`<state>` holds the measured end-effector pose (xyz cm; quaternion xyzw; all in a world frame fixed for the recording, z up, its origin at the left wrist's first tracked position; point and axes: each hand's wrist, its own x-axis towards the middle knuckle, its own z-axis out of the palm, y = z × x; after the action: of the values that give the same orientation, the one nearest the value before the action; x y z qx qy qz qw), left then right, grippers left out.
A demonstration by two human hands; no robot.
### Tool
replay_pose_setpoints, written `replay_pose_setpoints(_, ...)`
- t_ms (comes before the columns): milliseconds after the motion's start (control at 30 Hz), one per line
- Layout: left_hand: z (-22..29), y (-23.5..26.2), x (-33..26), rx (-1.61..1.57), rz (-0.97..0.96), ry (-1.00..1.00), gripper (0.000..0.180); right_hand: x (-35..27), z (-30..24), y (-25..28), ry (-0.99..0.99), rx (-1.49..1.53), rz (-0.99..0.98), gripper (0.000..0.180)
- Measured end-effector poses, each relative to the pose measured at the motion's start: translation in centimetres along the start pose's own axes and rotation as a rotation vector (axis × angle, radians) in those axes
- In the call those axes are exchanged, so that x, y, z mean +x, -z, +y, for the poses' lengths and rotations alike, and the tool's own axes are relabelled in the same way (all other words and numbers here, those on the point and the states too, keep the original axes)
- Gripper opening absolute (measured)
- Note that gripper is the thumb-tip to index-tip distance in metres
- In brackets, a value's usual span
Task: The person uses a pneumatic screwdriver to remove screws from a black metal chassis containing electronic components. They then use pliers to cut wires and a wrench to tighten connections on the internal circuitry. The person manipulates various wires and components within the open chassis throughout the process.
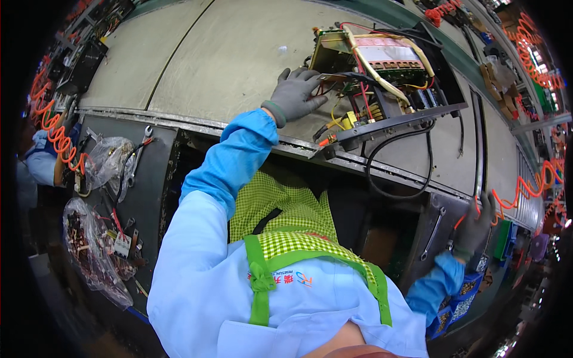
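A partly built electrical unit (388,65) sits on the metal work surface, its circuit boards, capacitors and wires exposed in a black frame. My left hand (295,95), in a grey glove, is at its left side. The fingers close around a black cable (349,76) there; the fingertips are partly hidden among the wires. Far to the right, my gloved right hand (474,230) is over the side bench, fingers stretched out beside an orange coiled air hose (528,186). Nothing shows in its grasp. A black cable loop (368,170) hangs from the unit over the front edge.
A wrench (433,234) lies on the right bench, near blue bins (468,286) of small parts. On the left bench are another wrench (140,152) and bagged wired components (89,250). Another person's arm (59,167) is at far left, beside an orange coiled hose (57,134).
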<state>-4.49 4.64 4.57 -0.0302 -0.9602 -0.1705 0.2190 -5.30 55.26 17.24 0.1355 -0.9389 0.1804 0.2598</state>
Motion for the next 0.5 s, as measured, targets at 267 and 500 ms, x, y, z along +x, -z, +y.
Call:
replay_pose_setpoints(267,-3.6,2.6,4.2,-0.434,0.039,0.108,0.026,9.3,-16.3,-10.8,0.515,0.449,-0.174,0.033)
replay_pose_setpoints(500,4.0,13.2,9.6,-0.185,0.260,-0.359,0.025,15.5,-15.6,-17.3,0.239,0.330,-0.538,0.041)
